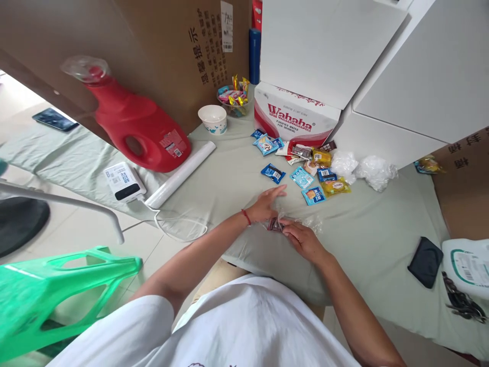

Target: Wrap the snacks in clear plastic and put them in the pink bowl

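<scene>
A dark red-brown snack packet [274, 225] lies within a crinkled clear plastic bag [313, 223] on the pale green cloth, close to my body. My left hand [265, 205], with a red string bracelet at the wrist, is at the bag's left side. Its index finger stretches forward while the lower fingers and thumb grip the film. From the right, my right hand [303, 238] has its thumb and fingers closed at the packet's edge. Just beyond lie several loose snack packets, including a blue one [273, 173], a light blue one [314, 195] and a yellow one [336, 187].
Crumpled clear bags [376, 172] lie right of the snacks, before a Wahaha carton [294, 117]. A paper bowl [213, 120], a candy bowl [239, 108], a red jug [141, 127], a white roll [181, 174] and a cabled power bank [124, 182] stand left. A black pouch [425, 262] lies right.
</scene>
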The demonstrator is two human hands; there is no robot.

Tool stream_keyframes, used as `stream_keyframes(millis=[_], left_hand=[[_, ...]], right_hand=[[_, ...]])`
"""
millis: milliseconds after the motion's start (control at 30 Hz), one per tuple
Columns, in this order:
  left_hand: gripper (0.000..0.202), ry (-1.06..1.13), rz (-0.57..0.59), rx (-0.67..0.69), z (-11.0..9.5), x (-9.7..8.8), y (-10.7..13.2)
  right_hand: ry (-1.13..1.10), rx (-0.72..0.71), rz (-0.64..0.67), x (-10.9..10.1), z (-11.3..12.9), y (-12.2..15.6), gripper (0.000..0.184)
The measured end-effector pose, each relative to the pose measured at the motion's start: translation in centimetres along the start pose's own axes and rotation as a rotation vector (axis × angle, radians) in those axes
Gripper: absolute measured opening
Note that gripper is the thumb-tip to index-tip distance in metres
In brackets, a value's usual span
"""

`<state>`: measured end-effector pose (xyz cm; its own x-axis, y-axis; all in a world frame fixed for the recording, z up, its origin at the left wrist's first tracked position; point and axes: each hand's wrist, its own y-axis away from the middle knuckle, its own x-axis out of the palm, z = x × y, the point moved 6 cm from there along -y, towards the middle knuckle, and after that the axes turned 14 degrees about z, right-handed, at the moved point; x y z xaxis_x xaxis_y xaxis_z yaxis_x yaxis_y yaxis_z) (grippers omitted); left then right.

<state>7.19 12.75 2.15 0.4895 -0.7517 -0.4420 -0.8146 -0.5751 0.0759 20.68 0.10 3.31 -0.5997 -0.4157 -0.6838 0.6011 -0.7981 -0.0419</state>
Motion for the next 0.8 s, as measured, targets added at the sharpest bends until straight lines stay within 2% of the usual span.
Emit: stream_keyframes(millis=[33, 100, 200, 233, 300, 400, 433, 467, 567, 600, 633, 733, 800], left_hand=[[0.079, 0.002, 0.079, 0.017, -0.1, 0.0, -0.5], [0.061, 0.001, 0.158, 0.039, -0.2, -0.4, -1.0], [0.019, -0.023, 0.143, 0.107, -0.4, -1.6, -0.1], [0.015, -0.032, 0.141, 0.133, -0.3, -1.9, 0.7], [0.022, -0.049, 0.153, 0.163, 0.1, -2.4, 2.9], [0.029, -0.059, 0.182, 0.123, 1.4, -2.7, 6.5], [0.031, -0.048, 0.145, 0.080, 1.9, -2.8, 7.4], [0.033, -0.040, 0.060, 0.011, 2.5, -3.0, 8.1], [0.037, -0.070, -0.288, -0.234, 3.3, -3.2, 9.0], [0.037, -0.107, -0.345, -0.294, 3.1, -2.9, 8.8], [0.035, -0.148, -0.344, -0.332, 2.8, -2.3, 8.2], [0.022, -0.223, -0.173, -0.350, 1.0, -0.8, 6.2], [0.016, -0.199, -0.101, -0.333, -0.4, -0.5, 5.7]], right_hand=[[0.002, 0.001, 0.008, 0.1, -0.1, 0.1, 0.022], [0.008, 0.008, 0.002, 0.2, -0.3, 0.2, 0.022], [0.017, 0.022, -0.068, 0.3, -0.8, 0.5, 0.023], [0.022, 0.025, -0.098, 0.3, -0.9, 0.6, 0.024], [0.033, 0.034, -0.141, 0.4, -1.0, 0.9, 0.033], [0.037, 0.041, -0.136, 0.9, -1.0, 1.1, 0.044], [0.035, 0.043, -0.124, 1.1, -0.9, 1.2, 0.043], [0.033, 0.043, -0.115, 1.2, -0.8, 1.2, 0.043], [0.047, 0.036, -0.117, 1.4, -0.5, 1.2, 0.042], [0.055, 0.032, -0.123, 1.4, -0.4, 1.2, 0.043], [0.064, 0.028, -0.129, 1.3, -0.3, 1.2, 0.043], [0.088, 0.034, -0.135, 1.2, -0.2, 1.2, 0.042], [0.097, 0.037, -0.122, 1.3, -0.2, 1.1, 0.042]])
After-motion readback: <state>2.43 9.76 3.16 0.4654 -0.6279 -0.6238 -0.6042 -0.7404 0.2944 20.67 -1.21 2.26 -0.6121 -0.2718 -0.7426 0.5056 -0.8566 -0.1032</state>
